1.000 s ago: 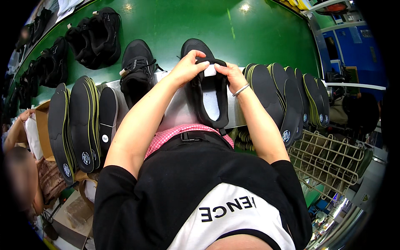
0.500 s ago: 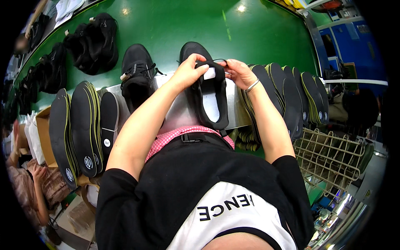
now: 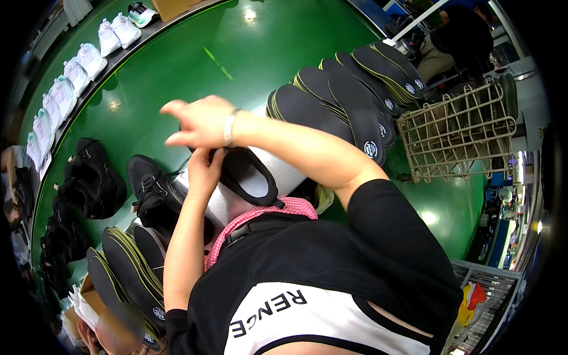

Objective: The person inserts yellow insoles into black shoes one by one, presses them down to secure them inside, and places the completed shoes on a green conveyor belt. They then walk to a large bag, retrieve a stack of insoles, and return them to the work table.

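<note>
A black shoe (image 3: 273,190) with a pale inner sole lies in front of me, its heel close to my waist. At its tongue end my left hand (image 3: 204,174) is closed, thumb and fingers pinching the shoe. My right hand (image 3: 201,121), with a band at the wrist, reaches across above the left one. Its thumb and index finger point left and spread apart, with nothing visible between them. The right hand and forearm hide the shoe's toe and laces. Left of my left forearm sits a second black laced shoe (image 3: 151,192).
Stacked black insoles (image 3: 343,109) with yellow-green edges stand at right; more insoles (image 3: 133,266) are at lower left. Several black shoes (image 3: 89,183) lie on the green surface (image 3: 284,41). White shoes (image 3: 62,94) line a far-left ledge. A wire rack (image 3: 461,133) stands at right.
My right hand has left the shoe's right side and swung left over my left hand. The left hand stays at the tongue. My view has turned, shifting the surroundings.
</note>
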The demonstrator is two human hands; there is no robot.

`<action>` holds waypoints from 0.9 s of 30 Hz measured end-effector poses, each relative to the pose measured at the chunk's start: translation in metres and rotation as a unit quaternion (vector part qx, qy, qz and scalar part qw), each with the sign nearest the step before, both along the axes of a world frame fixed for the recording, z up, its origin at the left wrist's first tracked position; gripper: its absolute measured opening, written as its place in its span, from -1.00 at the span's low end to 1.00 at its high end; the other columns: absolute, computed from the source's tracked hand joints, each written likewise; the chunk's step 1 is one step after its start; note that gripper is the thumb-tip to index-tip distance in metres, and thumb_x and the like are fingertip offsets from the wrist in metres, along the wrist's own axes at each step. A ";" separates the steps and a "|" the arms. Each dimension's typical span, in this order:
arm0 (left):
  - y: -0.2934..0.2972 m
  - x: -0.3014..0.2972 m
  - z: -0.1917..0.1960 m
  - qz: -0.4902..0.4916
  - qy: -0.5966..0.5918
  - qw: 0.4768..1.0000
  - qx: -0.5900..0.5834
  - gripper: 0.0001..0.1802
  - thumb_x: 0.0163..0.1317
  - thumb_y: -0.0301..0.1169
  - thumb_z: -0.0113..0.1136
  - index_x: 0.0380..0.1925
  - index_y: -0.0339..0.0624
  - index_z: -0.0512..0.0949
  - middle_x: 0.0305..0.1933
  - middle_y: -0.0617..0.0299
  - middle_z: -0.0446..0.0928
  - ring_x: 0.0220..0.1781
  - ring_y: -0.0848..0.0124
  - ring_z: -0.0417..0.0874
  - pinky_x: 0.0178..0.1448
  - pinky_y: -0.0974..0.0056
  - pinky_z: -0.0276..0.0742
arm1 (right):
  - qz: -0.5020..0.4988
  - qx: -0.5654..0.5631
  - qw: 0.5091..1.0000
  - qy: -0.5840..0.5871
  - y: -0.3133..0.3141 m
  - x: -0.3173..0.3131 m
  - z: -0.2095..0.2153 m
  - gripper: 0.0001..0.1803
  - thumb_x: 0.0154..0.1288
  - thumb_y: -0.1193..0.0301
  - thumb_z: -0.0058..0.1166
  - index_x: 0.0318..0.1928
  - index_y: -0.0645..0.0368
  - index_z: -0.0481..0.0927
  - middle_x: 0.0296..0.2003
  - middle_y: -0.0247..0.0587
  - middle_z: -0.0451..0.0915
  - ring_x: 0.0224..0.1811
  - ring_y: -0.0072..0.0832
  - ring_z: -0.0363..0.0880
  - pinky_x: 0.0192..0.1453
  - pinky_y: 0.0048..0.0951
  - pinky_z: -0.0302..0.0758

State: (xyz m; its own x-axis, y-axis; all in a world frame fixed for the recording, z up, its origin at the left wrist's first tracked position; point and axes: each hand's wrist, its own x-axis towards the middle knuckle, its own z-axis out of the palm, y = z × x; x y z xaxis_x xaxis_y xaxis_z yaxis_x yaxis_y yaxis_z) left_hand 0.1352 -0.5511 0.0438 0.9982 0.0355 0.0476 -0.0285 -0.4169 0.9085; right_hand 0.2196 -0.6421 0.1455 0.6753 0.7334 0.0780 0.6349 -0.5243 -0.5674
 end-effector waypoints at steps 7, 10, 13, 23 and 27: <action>0.000 0.008 -0.001 0.043 0.040 0.995 -0.078 -0.75 0.11 -0.41 0.03 -0.19 -0.21 0.47 -0.38 0.20 0.54 -0.31 0.46 0.52 -0.15 0.39 0.40 | -0.432 -0.284 0.855 -0.037 -0.209 0.008 -0.022 -0.48 -0.08 0.01 0.07 -0.21 0.16 0.45 -0.19 -0.03 0.49 -0.11 -0.13 0.47 -0.12 -0.13 0.42; -0.005 0.010 0.011 0.041 0.051 0.997 -0.033 -0.73 0.06 -0.35 0.07 -0.23 -0.22 0.48 -0.38 0.15 0.54 -0.31 0.41 0.53 -0.15 0.37 0.40 | -0.514 -0.415 0.749 0.043 -0.263 -0.013 -0.029 -0.23 -0.16 -0.16 0.07 -0.05 0.15 0.35 -0.04 -0.01 0.39 0.03 -0.15 0.36 0.02 -0.12 0.32; -0.005 0.008 0.013 0.023 0.027 0.999 0.042 -0.70 0.01 -0.33 0.09 -0.25 -0.23 0.47 -0.31 0.08 0.52 -0.23 0.24 0.53 -0.10 0.28 0.38 | -0.530 -0.415 0.732 0.102 -0.267 -0.019 -0.033 -0.15 -0.22 -0.22 0.08 0.00 0.13 0.32 -0.01 0.02 0.36 0.06 -0.15 0.33 0.06 -0.07 0.25; -0.020 -0.016 0.085 -0.037 0.057 0.965 -0.254 -0.47 0.04 -0.23 0.17 -0.03 -0.27 0.32 -0.13 0.14 0.42 -0.09 0.37 0.42 0.00 0.32 0.29 | -0.299 0.205 0.925 0.112 -0.200 -0.053 0.022 -0.76 0.16 0.35 -0.01 -0.37 0.33 0.51 -0.46 -0.27 0.48 -0.42 -0.62 0.42 -0.28 -0.61 0.38; -0.018 -0.021 0.075 -0.105 0.191 0.851 -0.479 -0.40 0.08 -0.21 0.14 0.05 -0.24 0.18 -0.01 0.13 0.33 0.00 0.41 0.37 0.06 0.31 0.30 | -0.113 0.142 0.968 0.173 -0.123 -0.101 0.011 -0.81 0.09 0.36 -0.01 -0.46 0.23 0.57 -0.25 -0.02 0.50 -0.18 -0.22 0.48 -0.11 -0.35 0.39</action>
